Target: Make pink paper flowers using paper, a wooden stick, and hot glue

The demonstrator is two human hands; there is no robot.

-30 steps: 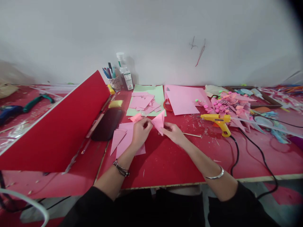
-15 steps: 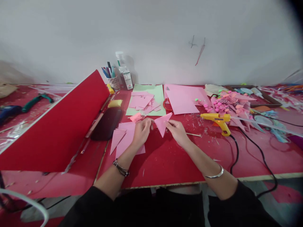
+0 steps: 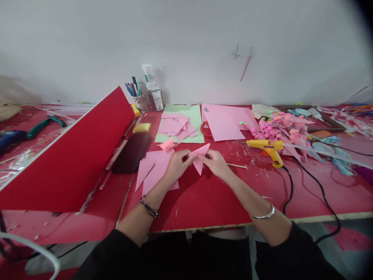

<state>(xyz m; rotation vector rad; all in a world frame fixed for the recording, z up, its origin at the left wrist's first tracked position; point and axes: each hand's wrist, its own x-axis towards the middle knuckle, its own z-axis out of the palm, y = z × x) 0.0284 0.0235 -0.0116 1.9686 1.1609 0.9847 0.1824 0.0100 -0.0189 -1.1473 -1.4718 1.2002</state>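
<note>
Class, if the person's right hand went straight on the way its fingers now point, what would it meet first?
The right hand pinches the pink paper triangle, so that comes first; just beyond it, probably the left hand.

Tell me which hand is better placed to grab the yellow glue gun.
Right, probably. The right hand and left hand both pinch the pink paper triangle, but the glue gun lies on the right hand's side; the left would have to cross over.

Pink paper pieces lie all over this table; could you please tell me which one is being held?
The small pink paper triangle, pinched between the left hand and right hand above the red table; all other pink pieces lie flat.
</note>
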